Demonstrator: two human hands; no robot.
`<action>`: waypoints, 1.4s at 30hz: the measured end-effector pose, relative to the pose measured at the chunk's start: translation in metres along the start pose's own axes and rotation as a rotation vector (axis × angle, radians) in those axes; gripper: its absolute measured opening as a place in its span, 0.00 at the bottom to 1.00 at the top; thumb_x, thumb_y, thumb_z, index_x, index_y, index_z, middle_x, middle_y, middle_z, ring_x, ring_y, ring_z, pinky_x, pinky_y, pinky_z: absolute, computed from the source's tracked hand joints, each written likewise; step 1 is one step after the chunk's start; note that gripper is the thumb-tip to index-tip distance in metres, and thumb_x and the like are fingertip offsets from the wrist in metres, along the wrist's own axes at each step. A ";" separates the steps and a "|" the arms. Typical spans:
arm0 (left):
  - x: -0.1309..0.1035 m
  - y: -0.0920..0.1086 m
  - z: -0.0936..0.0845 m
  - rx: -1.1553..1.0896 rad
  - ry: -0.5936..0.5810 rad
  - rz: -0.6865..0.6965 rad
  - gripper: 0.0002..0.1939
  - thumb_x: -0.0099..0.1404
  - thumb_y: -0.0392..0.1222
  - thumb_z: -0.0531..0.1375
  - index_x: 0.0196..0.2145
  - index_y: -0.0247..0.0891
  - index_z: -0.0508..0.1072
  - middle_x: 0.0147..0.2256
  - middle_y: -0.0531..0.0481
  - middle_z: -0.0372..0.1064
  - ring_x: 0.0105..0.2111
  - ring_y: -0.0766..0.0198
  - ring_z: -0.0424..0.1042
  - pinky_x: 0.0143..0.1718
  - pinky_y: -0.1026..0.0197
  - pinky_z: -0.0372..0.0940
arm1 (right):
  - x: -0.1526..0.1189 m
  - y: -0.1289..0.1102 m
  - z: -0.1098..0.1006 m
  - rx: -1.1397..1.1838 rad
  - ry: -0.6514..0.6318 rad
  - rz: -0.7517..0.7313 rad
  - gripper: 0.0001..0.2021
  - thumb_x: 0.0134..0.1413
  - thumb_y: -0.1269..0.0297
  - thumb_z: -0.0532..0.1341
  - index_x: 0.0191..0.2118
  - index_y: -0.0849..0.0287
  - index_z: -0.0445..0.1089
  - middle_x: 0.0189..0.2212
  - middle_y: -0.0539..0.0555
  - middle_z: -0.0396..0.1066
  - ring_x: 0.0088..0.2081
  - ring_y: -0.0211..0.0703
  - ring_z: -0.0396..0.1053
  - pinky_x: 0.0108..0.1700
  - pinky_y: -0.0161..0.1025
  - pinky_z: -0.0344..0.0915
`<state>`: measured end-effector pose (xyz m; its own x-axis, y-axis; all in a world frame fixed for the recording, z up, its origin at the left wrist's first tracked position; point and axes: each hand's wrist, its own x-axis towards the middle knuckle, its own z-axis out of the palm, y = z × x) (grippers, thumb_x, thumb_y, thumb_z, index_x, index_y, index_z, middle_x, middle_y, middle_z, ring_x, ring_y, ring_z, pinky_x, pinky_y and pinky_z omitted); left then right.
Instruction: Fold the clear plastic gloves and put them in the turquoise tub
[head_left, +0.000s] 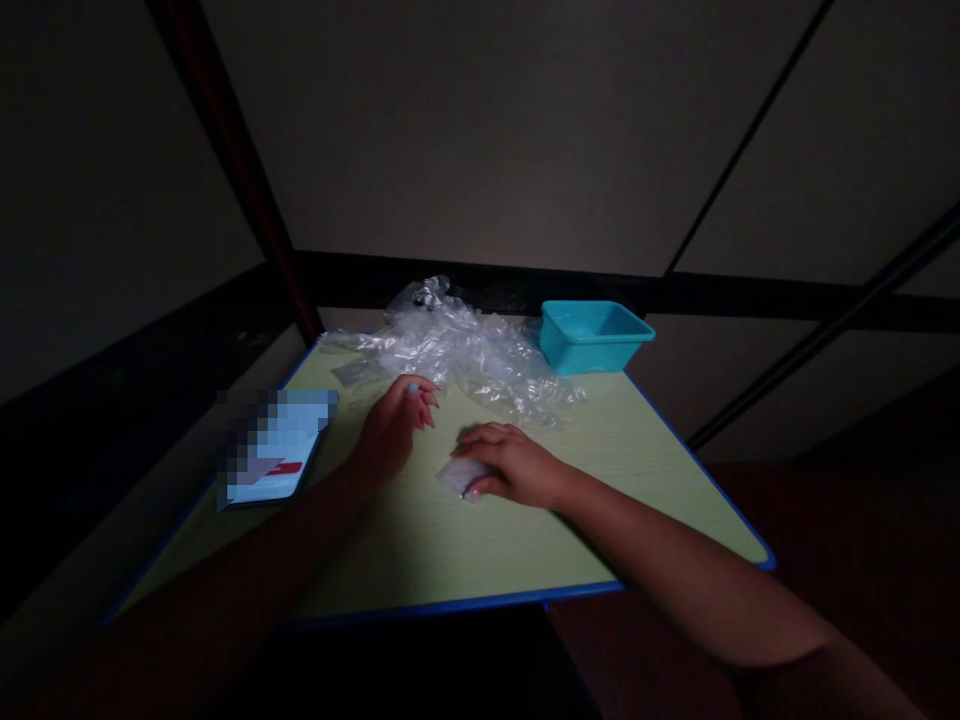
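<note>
My right hand (pixel 510 463) rests low over the middle of the table, its thumb and fingers round a small, pale, clear plastic piece (pixel 457 477). Left of it and a little farther back is my left hand (pixel 397 418), raised slightly with curled fingers that are apart; a small light-blue spot shows at its fingers, too small to identify, and nothing else is seen in it. Just beyond both hands lies a crumpled heap of clear plastic bags (pixel 457 345).
A turquoise bin (pixel 596 345) stands at the table's back right corner. A tablet or phone (pixel 274 450) with a lit screen, partly pixelated, lies at the left edge. The table (pixel 420 560) has a blue rim; a dark-banded wall rises behind it.
</note>
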<state>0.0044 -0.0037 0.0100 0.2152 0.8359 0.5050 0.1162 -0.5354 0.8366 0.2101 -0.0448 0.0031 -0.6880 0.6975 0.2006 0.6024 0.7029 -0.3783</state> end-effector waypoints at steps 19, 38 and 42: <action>-0.001 0.002 0.003 0.050 -0.123 -0.050 0.31 0.66 0.66 0.40 0.34 0.38 0.69 0.30 0.46 0.71 0.35 0.57 0.72 0.42 0.53 0.64 | -0.008 -0.008 -0.008 -0.040 -0.128 0.092 0.40 0.58 0.48 0.56 0.68 0.54 0.35 0.67 0.61 0.40 0.67 0.54 0.36 0.60 0.67 0.27; 0.003 0.012 0.007 -0.263 -0.520 -0.825 0.44 0.47 0.82 0.42 0.30 0.35 0.67 0.26 0.44 0.75 0.23 0.58 0.74 0.24 0.60 0.65 | 0.004 0.003 -0.001 -0.187 0.106 0.439 0.08 0.55 0.64 0.60 0.28 0.62 0.68 0.28 0.54 0.65 0.34 0.42 0.60 0.41 0.39 0.56; 0.001 0.010 0.008 -0.269 -0.508 -0.840 0.43 0.49 0.81 0.41 0.29 0.35 0.68 0.23 0.46 0.74 0.22 0.58 0.74 0.26 0.59 0.65 | 0.005 0.000 0.001 -0.132 0.081 0.440 0.09 0.54 0.64 0.61 0.26 0.61 0.68 0.27 0.53 0.64 0.34 0.41 0.60 0.41 0.39 0.56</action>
<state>0.0140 -0.0089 0.0173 0.5576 0.7452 -0.3657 0.2112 0.2987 0.9307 0.2062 -0.0419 0.0027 -0.3249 0.9382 0.1191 0.8797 0.3461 -0.3262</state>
